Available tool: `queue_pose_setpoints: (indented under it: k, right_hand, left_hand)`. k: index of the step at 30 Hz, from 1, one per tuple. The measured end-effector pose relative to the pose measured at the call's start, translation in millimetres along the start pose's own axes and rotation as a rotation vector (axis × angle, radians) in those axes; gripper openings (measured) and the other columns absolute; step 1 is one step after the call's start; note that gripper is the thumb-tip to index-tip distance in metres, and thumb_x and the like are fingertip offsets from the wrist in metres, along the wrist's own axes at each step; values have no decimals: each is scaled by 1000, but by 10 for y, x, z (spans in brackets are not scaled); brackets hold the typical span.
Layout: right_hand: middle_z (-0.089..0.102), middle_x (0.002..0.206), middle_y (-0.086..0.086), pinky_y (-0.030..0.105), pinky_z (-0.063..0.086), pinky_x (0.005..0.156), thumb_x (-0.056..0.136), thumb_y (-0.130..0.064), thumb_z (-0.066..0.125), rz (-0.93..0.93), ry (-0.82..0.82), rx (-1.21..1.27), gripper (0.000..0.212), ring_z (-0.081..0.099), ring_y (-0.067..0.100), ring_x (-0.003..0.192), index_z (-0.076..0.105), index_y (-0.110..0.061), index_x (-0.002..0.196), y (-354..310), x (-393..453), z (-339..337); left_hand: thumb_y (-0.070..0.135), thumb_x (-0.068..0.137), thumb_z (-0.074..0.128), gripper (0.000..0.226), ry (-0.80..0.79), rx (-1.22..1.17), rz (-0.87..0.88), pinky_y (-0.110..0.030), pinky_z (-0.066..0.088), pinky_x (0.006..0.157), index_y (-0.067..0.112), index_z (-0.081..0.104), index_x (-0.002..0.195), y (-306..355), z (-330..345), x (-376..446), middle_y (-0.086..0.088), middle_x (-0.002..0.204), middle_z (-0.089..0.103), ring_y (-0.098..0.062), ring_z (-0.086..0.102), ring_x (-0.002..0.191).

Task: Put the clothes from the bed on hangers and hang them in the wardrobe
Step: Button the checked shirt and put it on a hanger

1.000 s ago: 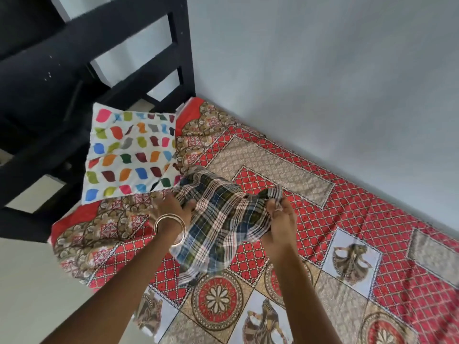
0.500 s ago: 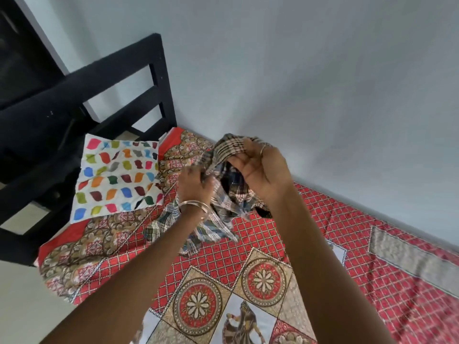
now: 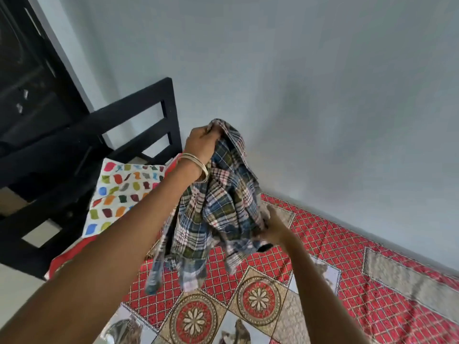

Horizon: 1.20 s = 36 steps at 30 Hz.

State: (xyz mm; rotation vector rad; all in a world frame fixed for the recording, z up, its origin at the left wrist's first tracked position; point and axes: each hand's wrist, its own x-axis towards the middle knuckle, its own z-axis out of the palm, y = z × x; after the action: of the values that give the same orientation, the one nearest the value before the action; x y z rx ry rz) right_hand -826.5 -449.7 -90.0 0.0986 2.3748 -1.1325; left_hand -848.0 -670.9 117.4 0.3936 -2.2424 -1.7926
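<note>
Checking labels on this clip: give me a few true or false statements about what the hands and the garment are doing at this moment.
1. The left hand grips the plaid shirt at its top. True.
2. The plaid shirt lies flat on the bedspread. False: it hangs lifted above it.
3. The right hand holds the shirt lower down. True.
4. A hanger is already in the shirt. False: none is visible.
5. The patterned pillow lies near the black headboard. True.
</note>
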Motion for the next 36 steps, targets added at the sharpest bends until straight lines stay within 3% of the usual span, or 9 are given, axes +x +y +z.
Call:
queue_pose_setpoints:
  k: [3,6,10,14,18,23,28,31,36]
  right_hand:
    - [19,157,16,57,27,113,56,-30,92,1,-32,-60,128,28,41,139,8,-22,153,-26,-167,52]
    - [27,156,6,46,35,110,64,-24,89,-93,-175,13,108,40,29,135,24,-26,151,-152,-283,96]
    - [55,132,0,31,51,89,71,-6,81,-163,-304,230,84,58,16,112,35,-28,137,-563,-237,204]
    - [60,127,17,54,47,98,69,4,78,-116,-206,156,87,58,33,115,32,-16,140,-766,-56,363]
    - [35,150,14,53,22,114,74,-39,78,-104,121,-206,94,26,38,139,24,-32,149,-814,171,411]
    - [65,118,15,33,47,83,90,-21,61,-187,275,-170,29,60,24,108,63,-10,117,-1239,285,188]
    - [64,81,13,32,40,66,87,-17,66,-143,519,78,15,59,28,78,66,-3,89,-1336,159,-315]
    - [53,58,8,35,37,57,78,-21,74,-152,497,280,25,51,22,61,63,-11,58,-1614,35,-648]
    - [65,63,9,31,43,57,81,-14,72,-494,282,71,9,55,12,56,73,-7,75,-2263,-412,-686]
  left_hand:
    - [31,100,42,33,38,-33,-117,-18,44,64,19,52,71,337,-136,70,1,71,50,-12,54,75]
    - [42,97,44,44,36,-221,-254,-32,51,85,6,61,117,581,-268,145,-6,99,63,-22,60,93]
    - [40,96,49,47,37,-331,-333,-29,49,67,0,55,120,771,-356,162,-10,107,62,-23,59,93]
    - [24,102,38,40,38,-285,-172,-24,47,65,-1,48,131,1010,-537,187,-16,129,55,-27,57,108]
    - [19,103,34,35,-56,-285,-44,-15,43,56,-5,58,113,1234,-805,201,-7,88,63,-11,54,58]
    - [15,101,40,31,-76,-326,53,-18,49,50,8,56,75,1359,-996,203,4,46,63,-4,59,40]
    - [39,88,62,40,-17,405,-103,-32,55,79,2,65,103,814,-1348,584,-13,96,69,-26,67,83]
    - [29,85,67,48,-250,1005,-73,-30,46,88,1,59,123,455,-1199,609,-15,124,60,-29,58,111]
    - [34,75,79,98,-770,896,397,-29,25,111,22,18,151,363,-494,346,-2,153,28,-17,31,136]
